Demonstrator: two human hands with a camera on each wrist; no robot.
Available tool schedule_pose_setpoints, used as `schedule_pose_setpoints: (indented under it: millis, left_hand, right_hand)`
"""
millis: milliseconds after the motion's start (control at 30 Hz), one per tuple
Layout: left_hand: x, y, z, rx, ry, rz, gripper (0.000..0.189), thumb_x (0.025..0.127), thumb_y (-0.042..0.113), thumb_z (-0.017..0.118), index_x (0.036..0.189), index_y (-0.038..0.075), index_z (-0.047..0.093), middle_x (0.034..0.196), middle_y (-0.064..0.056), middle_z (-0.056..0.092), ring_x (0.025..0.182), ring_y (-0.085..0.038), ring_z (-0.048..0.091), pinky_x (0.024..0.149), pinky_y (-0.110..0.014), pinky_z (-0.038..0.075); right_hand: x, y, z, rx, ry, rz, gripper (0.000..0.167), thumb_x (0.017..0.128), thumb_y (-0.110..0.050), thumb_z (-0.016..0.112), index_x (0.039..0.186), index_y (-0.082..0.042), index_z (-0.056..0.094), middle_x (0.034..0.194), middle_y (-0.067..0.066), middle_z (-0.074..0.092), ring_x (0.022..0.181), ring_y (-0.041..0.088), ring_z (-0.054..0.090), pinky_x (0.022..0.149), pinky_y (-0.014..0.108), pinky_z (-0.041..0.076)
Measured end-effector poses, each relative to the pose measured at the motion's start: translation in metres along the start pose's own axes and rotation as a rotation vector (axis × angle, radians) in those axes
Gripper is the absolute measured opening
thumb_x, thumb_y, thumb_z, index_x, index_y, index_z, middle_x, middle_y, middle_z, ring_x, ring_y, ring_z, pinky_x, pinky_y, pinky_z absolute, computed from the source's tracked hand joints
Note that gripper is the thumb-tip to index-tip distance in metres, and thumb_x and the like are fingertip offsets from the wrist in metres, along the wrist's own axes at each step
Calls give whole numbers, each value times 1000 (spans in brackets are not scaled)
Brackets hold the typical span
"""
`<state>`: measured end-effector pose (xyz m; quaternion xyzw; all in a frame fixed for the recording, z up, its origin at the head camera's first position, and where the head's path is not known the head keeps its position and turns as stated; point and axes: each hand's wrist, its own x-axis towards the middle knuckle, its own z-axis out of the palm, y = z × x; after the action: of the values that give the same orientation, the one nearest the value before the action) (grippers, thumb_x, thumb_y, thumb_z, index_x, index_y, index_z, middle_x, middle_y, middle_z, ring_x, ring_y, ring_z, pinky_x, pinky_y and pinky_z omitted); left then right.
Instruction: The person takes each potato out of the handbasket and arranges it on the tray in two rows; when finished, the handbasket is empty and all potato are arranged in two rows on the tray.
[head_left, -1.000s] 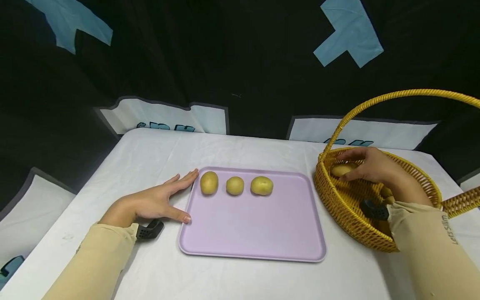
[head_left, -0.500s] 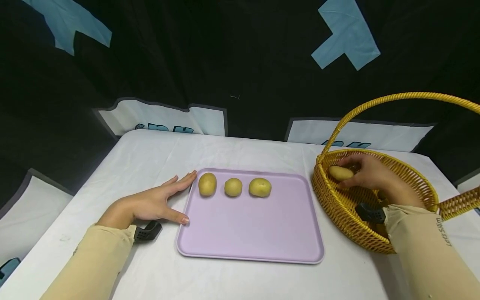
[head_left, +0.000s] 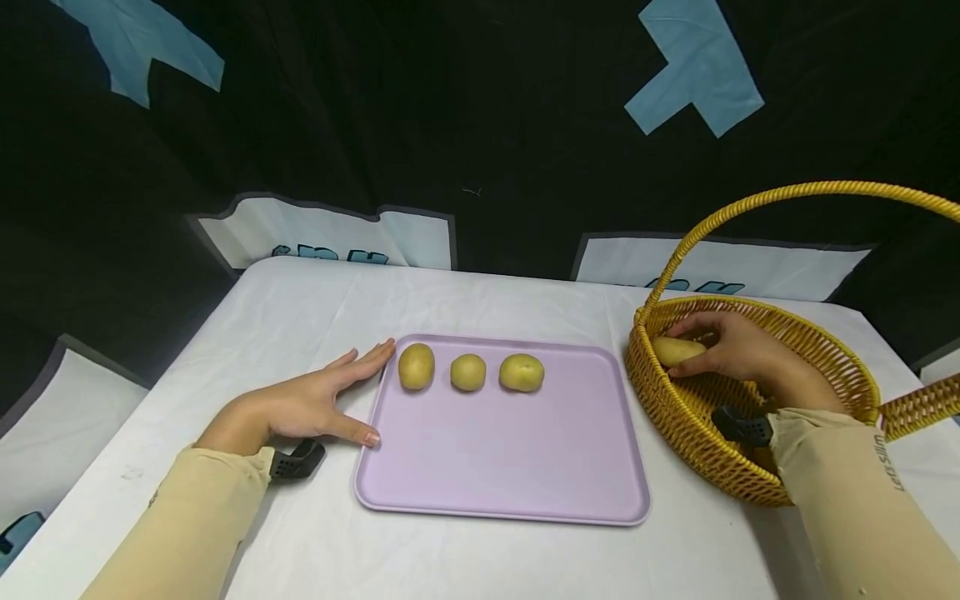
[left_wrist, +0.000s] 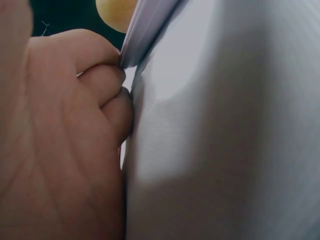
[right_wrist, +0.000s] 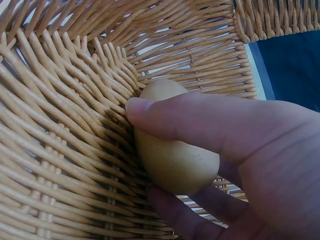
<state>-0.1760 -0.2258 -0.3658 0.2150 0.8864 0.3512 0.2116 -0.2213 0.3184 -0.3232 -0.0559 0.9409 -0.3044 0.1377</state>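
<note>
Inside the yellow wicker basket (head_left: 678, 429), my right hand (head_left: 738, 354) grips a potato (head_left: 672, 350) near the left wall. The right wrist view shows the thumb across the top of this potato (right_wrist: 175, 162) and fingers beneath it. My left hand (head_left: 296, 408) lies at the left edge of the lilac tray (head_left: 510, 450), its fingers straight, fingertips touching the rim. On the tray a row of three potatoes stands along the far side: a left one (head_left: 416, 367), a middle one (head_left: 468, 372) and a right one (head_left: 522, 372).
The basket's tall arched handle (head_left: 802, 190) rises over its opening. More potatoes in the basket are mostly hidden under my right wrist. A white cloth (head_left: 465, 558) covers the table, and a black curtain (head_left: 420, 108) hangs behind it.
My right hand has brought the potato slightly left, toward the basket's left wall, with its fingers round it. The left hand, the tray and its three potatoes stay in place.
</note>
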Motion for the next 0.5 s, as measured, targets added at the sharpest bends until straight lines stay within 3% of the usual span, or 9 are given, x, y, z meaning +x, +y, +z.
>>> schedule_pose_setpoints:
  millis: [500]
  left_hand:
    - [-1, 1, -1, -2, -3, 8, 118, 74, 46, 88, 164, 26, 14, 169, 3, 7, 150, -43, -11, 109, -75, -2]
  right_hand:
    - [-1, -3, -1, 4, -5, 26, 62, 78, -34, 88, 128, -4, 66, 127, 21, 57, 100, 31, 54, 78, 34, 47]
